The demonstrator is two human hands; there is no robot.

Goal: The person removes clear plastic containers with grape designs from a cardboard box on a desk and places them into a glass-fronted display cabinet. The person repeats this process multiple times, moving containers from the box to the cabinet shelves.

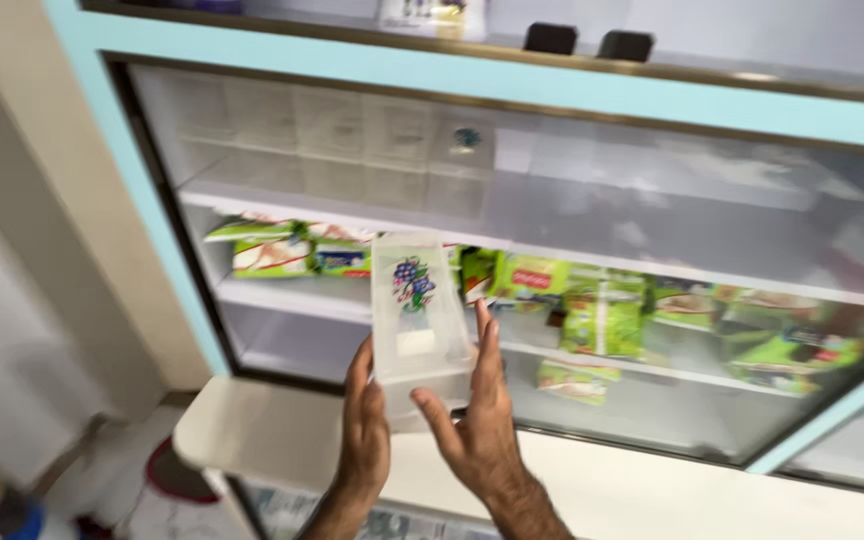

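Both hands, left hand and right hand, press open palms against a clear plastic box, steadying it upright before the display case.

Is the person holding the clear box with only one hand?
No, both the left hand and the right hand grip the clear box.

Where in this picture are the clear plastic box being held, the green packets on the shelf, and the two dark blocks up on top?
clear plastic box [415, 300], head view, its front face.
green packets [602, 322], head view, middle of one packet.
dark blocks [550, 38], head view, left block's front.
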